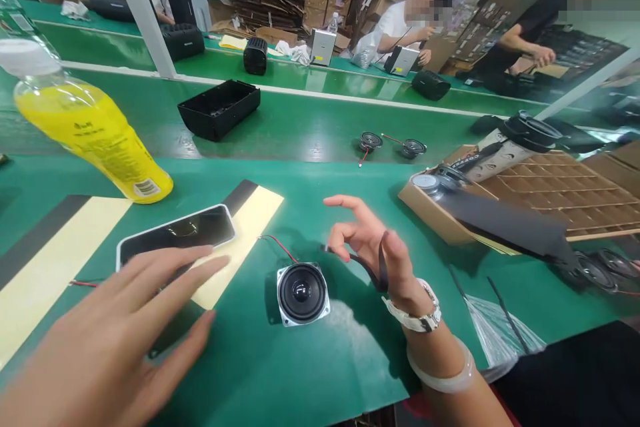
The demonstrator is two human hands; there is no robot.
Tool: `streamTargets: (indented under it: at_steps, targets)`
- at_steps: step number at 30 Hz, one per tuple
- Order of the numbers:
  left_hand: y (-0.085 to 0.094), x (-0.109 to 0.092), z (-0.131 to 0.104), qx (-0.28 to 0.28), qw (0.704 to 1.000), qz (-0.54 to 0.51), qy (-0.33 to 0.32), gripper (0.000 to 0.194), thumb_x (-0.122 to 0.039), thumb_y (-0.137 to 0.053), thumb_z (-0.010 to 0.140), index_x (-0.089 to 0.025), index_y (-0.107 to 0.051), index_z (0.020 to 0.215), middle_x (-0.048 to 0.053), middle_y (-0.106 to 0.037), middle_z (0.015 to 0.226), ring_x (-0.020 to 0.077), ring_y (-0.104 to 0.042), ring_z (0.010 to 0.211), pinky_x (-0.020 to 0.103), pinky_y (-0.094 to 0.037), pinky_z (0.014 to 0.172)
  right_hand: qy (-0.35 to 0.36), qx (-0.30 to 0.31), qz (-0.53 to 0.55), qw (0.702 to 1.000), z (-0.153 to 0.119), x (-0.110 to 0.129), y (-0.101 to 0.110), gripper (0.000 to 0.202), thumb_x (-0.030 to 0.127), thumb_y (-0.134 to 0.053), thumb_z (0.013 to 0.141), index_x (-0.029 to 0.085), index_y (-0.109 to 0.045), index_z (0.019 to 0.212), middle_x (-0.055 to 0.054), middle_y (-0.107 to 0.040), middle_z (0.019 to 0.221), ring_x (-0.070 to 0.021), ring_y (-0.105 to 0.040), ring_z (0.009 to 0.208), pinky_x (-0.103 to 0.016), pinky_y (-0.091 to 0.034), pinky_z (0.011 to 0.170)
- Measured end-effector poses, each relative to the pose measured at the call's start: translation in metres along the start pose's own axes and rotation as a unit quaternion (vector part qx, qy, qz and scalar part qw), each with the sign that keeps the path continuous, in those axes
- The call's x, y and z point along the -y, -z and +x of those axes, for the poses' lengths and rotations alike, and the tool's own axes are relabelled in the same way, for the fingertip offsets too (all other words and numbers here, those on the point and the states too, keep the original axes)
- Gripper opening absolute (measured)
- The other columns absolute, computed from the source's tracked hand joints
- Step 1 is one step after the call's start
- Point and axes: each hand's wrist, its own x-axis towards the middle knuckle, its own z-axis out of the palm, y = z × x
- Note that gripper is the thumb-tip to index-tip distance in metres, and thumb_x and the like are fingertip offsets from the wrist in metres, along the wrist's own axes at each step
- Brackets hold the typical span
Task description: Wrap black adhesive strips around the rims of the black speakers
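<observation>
A small square-framed speaker driver [303, 292] lies face up on the green bench between my hands, its red wire trailing toward the upper left. My right hand [370, 243] is raised just right of it, index finger stretched out, with a thin bent black strip [369, 271] held between thumb and curled fingers. On the left, my left hand [125, 327] is open, fingers spread, and holds nothing. It hovers over a white-edged phone [200, 227] and a cream-yellow sheet with a black band [250, 213]. Whether its fingertips touch the sheet, I cannot tell.
A bottle of yellow drink [95, 127] leans at the left beside another banded sheet [60, 253]. At right sits a divided cardboard box [560, 193] with a roll on it. Beyond are two speaker drivers [371, 141], a black housing [220, 109] and several people.
</observation>
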Motion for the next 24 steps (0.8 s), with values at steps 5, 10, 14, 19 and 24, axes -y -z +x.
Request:
streamTargets:
  at_steps: [5,10,14,19,24]
  targets:
    - [-0.036,-0.054,0.04,0.097,0.978,-0.179,-0.034,0.035,-0.036,-0.048,0.092,-0.022,-0.058,0.123,0.005,-0.065,0.119,0.0227,-0.062,0.106,0.033,-0.051,0.091,0.027,0.006,-0.103,0.994,-0.01,0.006,0.0,0.082,0.08,-0.044,0.078,0.02,-0.038,0.133,0.002,-0.041,0.066,-0.0079,-0.033,0.06,-0.024,-0.027,0.063]
    - [-0.044,-0.066,0.038,0.112,0.976,-0.178,0.06,0.03,-0.039,-0.045,0.09,-0.027,-0.071,0.098,0.0,-0.074,0.087,0.0214,-0.069,0.075,0.031,-0.052,0.061,0.057,0.035,-0.256,0.964,-0.012,0.011,-0.01,0.085,0.083,-0.036,0.078,0.023,-0.034,0.139,0.002,-0.041,0.068,-0.0084,-0.036,0.063,-0.023,-0.029,0.063]
    - [-0.027,-0.072,0.048,0.03,0.968,-0.214,0.127,0.025,-0.047,-0.057,0.077,-0.028,-0.072,0.071,-0.003,-0.073,0.075,0.0195,-0.067,0.066,0.028,-0.047,0.055,0.09,0.026,-0.299,0.95,-0.013,0.014,-0.02,0.088,0.084,-0.04,0.075,0.02,-0.039,0.135,0.002,-0.043,0.071,-0.0067,-0.038,0.063,-0.021,-0.03,0.061]
    - [-0.026,-0.083,0.067,0.054,0.951,-0.252,0.171,0.013,-0.036,-0.063,0.067,-0.025,-0.069,0.064,-0.004,-0.068,0.06,0.016,-0.06,0.054,0.026,-0.044,0.05,0.148,0.002,-0.294,0.944,-0.011,0.013,-0.025,0.087,0.082,-0.043,0.076,0.016,-0.04,0.132,0.002,-0.045,0.072,-0.0053,-0.043,0.065,-0.02,-0.032,0.061]
    - [-0.031,-0.079,0.069,0.077,0.93,-0.32,0.166,0.006,-0.027,-0.061,0.073,-0.023,-0.065,0.074,-0.004,-0.067,0.066,0.0138,-0.062,0.06,0.023,-0.048,0.054,0.163,0.0,-0.277,0.947,-0.009,0.01,-0.021,0.088,0.081,-0.051,0.072,0.015,-0.044,0.129,0.003,-0.049,0.072,-0.0045,-0.043,0.061,-0.02,-0.036,0.059]
